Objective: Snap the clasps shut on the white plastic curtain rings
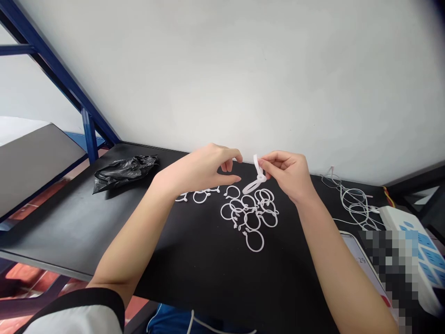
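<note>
My right hand (288, 174) is raised above the black table (104, 222) and pinches a white plastic ring (256, 178) between thumb and fingers; the ring hangs tilted below the fingertips. My left hand (201, 169) hovers just left of it, fingers curled loosely apart, holding nothing. Under both hands lies a pile of several white rings (250, 213). A few more white rings (200, 195) lie in a row beneath the left wrist.
A crumpled black plastic bag (123, 171) lies at the back left of the table. White cables (354, 204) coil at the right, beside a white power strip (413, 246) and a phone (358, 255). A blue metal frame (86, 125) stands on the left; a white wall is behind.
</note>
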`<state>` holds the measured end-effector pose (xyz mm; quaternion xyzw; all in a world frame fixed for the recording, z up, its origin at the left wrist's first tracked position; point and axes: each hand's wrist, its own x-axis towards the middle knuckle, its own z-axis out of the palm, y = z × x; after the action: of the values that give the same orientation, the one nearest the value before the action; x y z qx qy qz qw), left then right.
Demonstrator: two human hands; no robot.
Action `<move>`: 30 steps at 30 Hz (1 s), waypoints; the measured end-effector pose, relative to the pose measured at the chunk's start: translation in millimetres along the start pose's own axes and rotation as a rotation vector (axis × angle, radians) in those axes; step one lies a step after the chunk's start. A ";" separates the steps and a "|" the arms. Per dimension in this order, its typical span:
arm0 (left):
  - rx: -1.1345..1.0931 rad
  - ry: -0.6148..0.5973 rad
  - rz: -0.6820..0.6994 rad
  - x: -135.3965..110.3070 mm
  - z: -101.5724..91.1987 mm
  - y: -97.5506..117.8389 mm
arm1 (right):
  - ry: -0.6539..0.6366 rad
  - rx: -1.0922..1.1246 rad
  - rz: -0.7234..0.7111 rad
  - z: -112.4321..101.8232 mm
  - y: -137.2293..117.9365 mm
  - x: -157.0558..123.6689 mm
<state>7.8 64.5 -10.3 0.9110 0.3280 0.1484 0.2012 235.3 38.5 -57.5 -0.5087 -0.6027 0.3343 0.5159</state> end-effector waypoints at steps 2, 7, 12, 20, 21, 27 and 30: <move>-0.025 0.006 0.020 0.8 1.5 1.9 | 0.004 -0.008 -0.012 -0.5 -3.0 -1.1; -0.086 -0.082 0.026 8.0 9.2 5.6 | 0.019 -0.023 -0.074 -0.9 -12.7 -4.8; -0.228 -0.135 0.156 8.9 10.1 14.0 | 0.059 -0.044 -0.149 -0.6 -20.8 -8.5; -0.427 -0.224 0.185 5.2 5.3 21.7 | 0.126 -0.081 -0.215 -2.3 -29.9 -13.1; -0.442 -0.241 0.188 5.2 5.5 22.1 | 0.132 -0.087 -0.221 -2.4 -31.0 -13.7; -0.506 -0.288 0.227 6.8 6.8 22.6 | 0.147 -0.114 -0.255 -4.2 -36.9 -16.1; -0.486 -0.308 0.232 6.3 4.8 23.0 | 0.168 -0.130 -0.283 -7.3 -38.3 -16.4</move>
<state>26.8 51.2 -3.0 0.8793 0.1423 0.1049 0.4422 231.2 12.0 -24.7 -0.4771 -0.6434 0.1750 0.5725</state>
